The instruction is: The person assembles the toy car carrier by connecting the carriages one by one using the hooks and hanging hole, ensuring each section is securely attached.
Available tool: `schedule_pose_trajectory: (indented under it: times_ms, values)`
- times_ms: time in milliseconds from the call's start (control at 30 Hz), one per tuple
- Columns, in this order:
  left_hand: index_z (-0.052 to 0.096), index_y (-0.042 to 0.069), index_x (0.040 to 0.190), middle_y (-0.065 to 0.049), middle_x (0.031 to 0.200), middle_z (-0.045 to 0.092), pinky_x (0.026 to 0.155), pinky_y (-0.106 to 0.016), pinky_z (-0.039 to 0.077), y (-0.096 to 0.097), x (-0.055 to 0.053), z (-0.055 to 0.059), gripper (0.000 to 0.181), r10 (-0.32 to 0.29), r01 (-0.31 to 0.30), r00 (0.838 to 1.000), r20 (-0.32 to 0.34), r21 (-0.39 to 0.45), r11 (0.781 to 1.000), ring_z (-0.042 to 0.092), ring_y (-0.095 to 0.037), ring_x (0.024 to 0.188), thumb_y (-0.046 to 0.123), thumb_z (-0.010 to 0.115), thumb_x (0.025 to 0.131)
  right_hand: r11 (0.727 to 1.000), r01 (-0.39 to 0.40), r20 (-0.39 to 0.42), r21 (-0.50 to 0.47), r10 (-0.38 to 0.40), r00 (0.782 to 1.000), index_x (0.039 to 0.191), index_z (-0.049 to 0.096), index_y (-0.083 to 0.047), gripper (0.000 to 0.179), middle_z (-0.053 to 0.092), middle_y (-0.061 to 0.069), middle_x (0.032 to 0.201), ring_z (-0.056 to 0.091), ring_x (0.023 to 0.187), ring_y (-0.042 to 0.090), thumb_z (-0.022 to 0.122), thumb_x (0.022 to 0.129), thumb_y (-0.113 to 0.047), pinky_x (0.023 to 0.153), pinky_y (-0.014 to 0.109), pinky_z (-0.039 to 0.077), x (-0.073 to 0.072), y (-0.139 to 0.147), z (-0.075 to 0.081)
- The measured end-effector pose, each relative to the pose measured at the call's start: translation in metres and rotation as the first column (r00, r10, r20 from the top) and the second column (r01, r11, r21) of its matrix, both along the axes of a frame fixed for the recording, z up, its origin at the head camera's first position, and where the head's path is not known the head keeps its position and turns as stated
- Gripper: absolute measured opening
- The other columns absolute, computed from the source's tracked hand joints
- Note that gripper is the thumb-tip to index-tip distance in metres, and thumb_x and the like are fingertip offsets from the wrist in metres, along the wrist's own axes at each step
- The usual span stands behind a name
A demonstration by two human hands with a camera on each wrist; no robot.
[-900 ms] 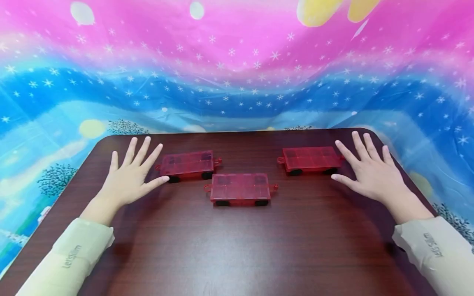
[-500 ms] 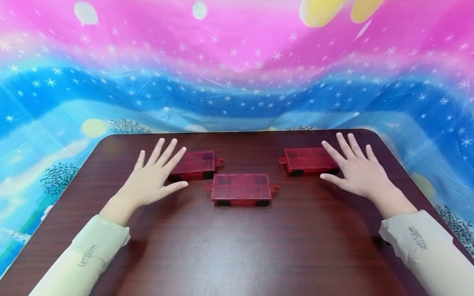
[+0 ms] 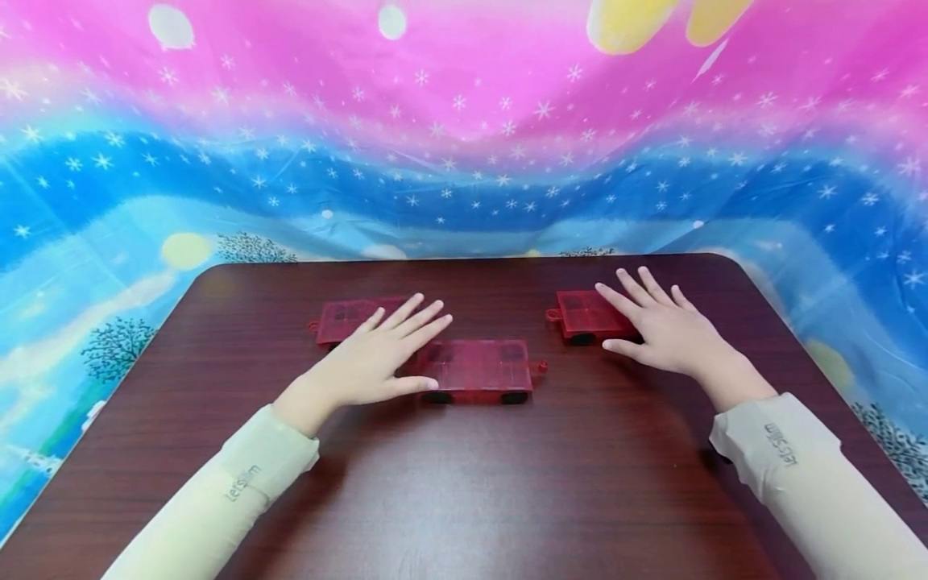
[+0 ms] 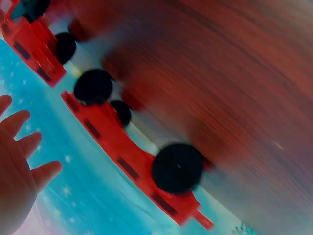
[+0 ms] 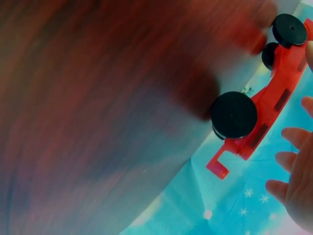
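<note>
Three flat red see-through toy wagons with black wheels and end couplings are on the table. My left hand (image 3: 377,358), fingers spread, hovers over the right part of the left wagon (image 3: 337,322). Its thumb and fingers overlap the left end of the middle wagon (image 3: 478,366). My right hand (image 3: 663,326), also spread, covers the right end of the right wagon (image 3: 580,312). Both palms face down and hold nothing. Seen tilted in the left wrist view, a wagon side (image 4: 122,156) shows apart from the fingers. In the right wrist view, a wagon (image 5: 274,103) with a hooked coupling lies beside the fingertips.
A dark brown wooden table (image 3: 464,491) with rounded far corners carries everything. Behind it and along its sides hangs a pink and blue cloth (image 3: 464,161) printed with snowflakes. Pale sleeves (image 3: 210,499) reach in from both lower corners.
My left hand has moved right and slightly nearer, from the left wagon's left end to the middle wagon's edge. My right hand has moved left over the right wagon. The wagons stay put.
</note>
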State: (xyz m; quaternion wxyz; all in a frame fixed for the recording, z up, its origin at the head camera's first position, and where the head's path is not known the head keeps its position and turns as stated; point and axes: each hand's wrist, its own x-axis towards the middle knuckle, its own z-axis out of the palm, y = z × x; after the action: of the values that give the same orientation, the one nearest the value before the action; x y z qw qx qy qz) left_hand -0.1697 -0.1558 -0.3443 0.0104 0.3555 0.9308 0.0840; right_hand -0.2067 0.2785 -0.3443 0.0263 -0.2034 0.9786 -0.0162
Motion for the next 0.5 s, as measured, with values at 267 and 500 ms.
schedule_pose_trajectory:
  times_ms: [267,500]
  values:
    - [0.025,0.026,0.159,-0.001,0.164,0.028,0.121,-0.051,0.029,0.017,-0.006,-0.007,0.082,-0.064,0.061,0.99,0.123,0.029,0.998,0.022,-0.027,0.154,0.06,0.059,0.092,0.999,-0.033,0.043,-0.04,0.035,0.998,0.16,0.021,-0.028,0.083,0.016,0.017,0.166,0.005,0.154,0.043,0.062,0.093,-0.054,0.114,0.074,0.013,-0.007,-0.005,-0.008]
    - [0.031,0.026,0.157,0.0,0.159,0.038,0.118,-0.043,0.037,0.021,-0.011,-0.009,0.083,-0.047,0.044,0.98,0.194,0.024,0.999,0.036,-0.021,0.147,0.06,0.064,0.089,0.995,-0.061,0.079,-0.083,0.068,0.995,0.159,0.026,-0.029,0.08,0.02,0.018,0.165,0.006,0.152,0.047,0.066,0.092,-0.047,0.114,0.073,0.015,-0.012,-0.007,-0.009]
